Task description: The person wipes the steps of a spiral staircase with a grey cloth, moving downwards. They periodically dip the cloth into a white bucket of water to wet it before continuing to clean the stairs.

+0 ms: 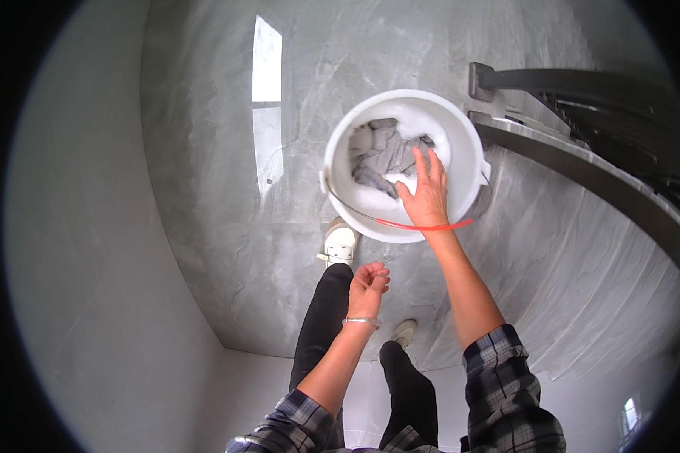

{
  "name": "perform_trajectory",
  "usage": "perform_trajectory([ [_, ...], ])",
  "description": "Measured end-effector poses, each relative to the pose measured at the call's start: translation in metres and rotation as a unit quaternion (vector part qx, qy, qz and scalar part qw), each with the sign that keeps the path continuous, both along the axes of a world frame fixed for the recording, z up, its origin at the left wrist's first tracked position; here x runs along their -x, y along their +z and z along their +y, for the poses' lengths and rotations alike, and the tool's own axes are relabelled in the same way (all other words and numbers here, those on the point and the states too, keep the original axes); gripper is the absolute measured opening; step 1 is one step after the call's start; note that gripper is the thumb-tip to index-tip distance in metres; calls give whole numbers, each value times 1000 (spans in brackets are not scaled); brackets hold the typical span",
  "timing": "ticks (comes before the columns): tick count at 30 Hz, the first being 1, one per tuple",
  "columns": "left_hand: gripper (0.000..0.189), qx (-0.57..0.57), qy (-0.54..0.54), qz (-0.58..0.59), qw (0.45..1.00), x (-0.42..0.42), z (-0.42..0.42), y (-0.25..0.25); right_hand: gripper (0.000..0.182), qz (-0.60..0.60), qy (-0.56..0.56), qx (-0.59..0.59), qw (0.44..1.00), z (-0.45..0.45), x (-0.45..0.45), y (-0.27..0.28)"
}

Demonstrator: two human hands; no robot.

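A white plastic bucket point(464, 198) stands on the floor, its wire handle with a red grip hanging towards me. Inside lies a wet grey cloth point(394, 152) amid white suds point(374, 199). Over the near right part of the bucket's opening is my right hand point(428, 195), fingers spread, fingertips by the cloth's right edge; whether they touch it I cannot tell. My left hand point(367, 290), with a silver bangle at the wrist, hangs in front of the bucket above the floor. Its fingers are loosely curled, and I see nothing held in it.
Dark metal legs of a piece of furniture point(578, 164) stand close to the bucket's right side. A grey wall point(90, 238) runs along the left. The polished grey marble-look floor point(215, 170) reflects light. My white shoe point(340, 243) is just in front of the bucket.
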State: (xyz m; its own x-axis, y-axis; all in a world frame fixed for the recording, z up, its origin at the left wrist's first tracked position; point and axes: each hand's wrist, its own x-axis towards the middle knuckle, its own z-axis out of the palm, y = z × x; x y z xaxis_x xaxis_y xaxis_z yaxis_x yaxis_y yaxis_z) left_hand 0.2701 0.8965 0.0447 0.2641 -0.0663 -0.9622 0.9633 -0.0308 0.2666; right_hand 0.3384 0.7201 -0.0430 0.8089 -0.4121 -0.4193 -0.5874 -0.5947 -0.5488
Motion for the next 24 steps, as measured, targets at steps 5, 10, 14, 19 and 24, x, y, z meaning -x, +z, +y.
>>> perform_trajectory([
  [5,21,-34,27,-53,998,-16,12,22,82,135,220,66,964,35,-32,8],
  [10,21,-22,42,-103,993,-17,5,14,80,220,239,101,940,39,-38,-53],
  [14,20,11,58,-112,992,-24,-6,27,66,212,285,107,929,41,-30,-82],
  [19,21,62,102,-111,987,-35,-19,43,57,295,407,116,857,-13,-6,-120],
  [24,19,81,144,-126,978,-21,-23,45,55,196,226,-28,954,8,-2,-80],
])
